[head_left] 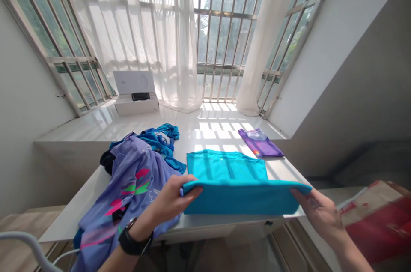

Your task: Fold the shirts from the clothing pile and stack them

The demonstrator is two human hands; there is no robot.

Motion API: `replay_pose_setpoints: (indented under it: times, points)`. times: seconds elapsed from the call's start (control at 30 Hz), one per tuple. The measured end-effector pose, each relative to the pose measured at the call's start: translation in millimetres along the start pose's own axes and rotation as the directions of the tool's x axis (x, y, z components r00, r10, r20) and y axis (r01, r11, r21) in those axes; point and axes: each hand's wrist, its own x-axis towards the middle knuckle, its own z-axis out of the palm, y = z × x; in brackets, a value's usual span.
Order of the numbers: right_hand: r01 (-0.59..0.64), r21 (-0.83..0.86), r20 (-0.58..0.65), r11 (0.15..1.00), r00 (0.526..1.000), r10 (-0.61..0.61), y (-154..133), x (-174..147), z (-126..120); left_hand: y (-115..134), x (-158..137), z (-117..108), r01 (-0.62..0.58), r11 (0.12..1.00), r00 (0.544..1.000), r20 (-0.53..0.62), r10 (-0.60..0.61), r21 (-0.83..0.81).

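A turquoise shirt point(227, 167) lies partly flat on the white table, its near part lifted as a folded band. My left hand point(178, 195) pinches the left end of that fold, thumb on top. At the opposite end, my right hand point(321, 210) grips the other corner, and the fold is stretched straight between them. Left of the shirt is a loose pile with a lavender shirt point(128, 165) on top, printed in pink and green, hanging over the table's front edge. Behind it are crumpled blue clothes point(163, 139). A folded purple shirt point(263, 145) rests at the right.
On the windowsill stands an open white box point(136, 103) with a black device in it. Sheer curtains point(144, 40) hang before barred windows. A red and beige bag point(379, 225) stands at the lower right. A white tube point(27, 242) curves in at lower left.
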Motion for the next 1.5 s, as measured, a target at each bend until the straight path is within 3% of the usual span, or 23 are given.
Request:
replay_pose_setpoints:
  times: [0.1, 0.2, 0.3, 0.4, 0.67, 0.8, 0.97, 1.17, 1.27, 1.33, 1.43, 1.5]
  points:
    - [-0.058, 0.164, 0.182, 0.985, 0.983, 0.028, -7.5, 61.8, 31.5, -29.9, 62.0, -9.0, 0.028, 0.999, 0.998, -0.054, -0.025, 0.045]
    - [0.014, 0.107, 0.196, 0.994, 0.98, -0.035, 1.5, 99.7, 72.8, -74.6, 108.8, -6.1, 0.11, 0.963, 0.994, -0.054, -0.1, 0.245]
    - [-0.014, 0.021, 0.172, 1.0, 0.985, 0.011, 24.1, 110.0, 105.8, -116.9, 125.3, 5.3, 0.238, 0.866, 0.971, -0.087, -0.223, 0.439]
    - [-0.052, 0.027, 0.119, 0.998, 0.992, 0.049, 48.4, 109.4, 120.9, -141.5, 123.0, 14.5, 0.281, 0.835, 0.96, -0.139, -0.244, 0.473]
    - [-0.107, 0.278, 0.232, 0.955, 0.972, 0.041, 62.8, 111.5, 121.1, -137.4, 119.6, 0.3, 0.225, 0.892, 0.97, -0.004, -0.243, 0.392]
    - [-0.112, 0.349, 0.201, 0.93, 0.979, 0.043, 60.1, 109.7, 119.0, -136.8, 120.0, 0.4, 0.233, 0.891, 0.973, -0.099, -0.21, 0.389]
    - [-0.102, 0.295, 0.118, 0.95, 0.991, 0.07, 55.1, 109.4, 117.1, -140.5, 121.7, 9.2, 0.371, 0.854, 0.922, -0.253, -0.293, 0.365]
    - [-0.098, 0.222, 0.142, 0.97, 0.988, 0.067, 51.1, 110.8, 121.1, -130.5, 117.5, 12.6, 0.429, 0.748, 0.902, -0.198, -0.384, 0.506]
    - [-0.066, 0.241, 0.058, 0.968, 0.997, 0.054, 52.7, 110.6, 118.2, -124.1, 115.3, 11.5, 0.377, 0.735, 0.926, -0.216, -0.31, 0.563]
    - [-0.026, 0.228, -0.054, 0.973, 0.998, 0.039, 49.3, 103.8, 112.4, -122.3, 114.2, 12.4, 0.236, 0.743, 0.969, -0.205, -0.135, 0.627]
    - [0.02, 0.116, -0.212, 0.993, 0.977, 0.005, 29.5, 76.7, 103.9, -122.5, 112.3, 17.7, -0.09, 0.754, 0.992, -0.01, 0.127, 0.651]
    - [0.052, 0.012, -0.15, 0.999, 0.987, -0.049, 8.5, 49.6, 104.0, -122.5, 110.9, 22.0, -0.213, 0.766, 0.977, 0.124, 0.173, 0.607]
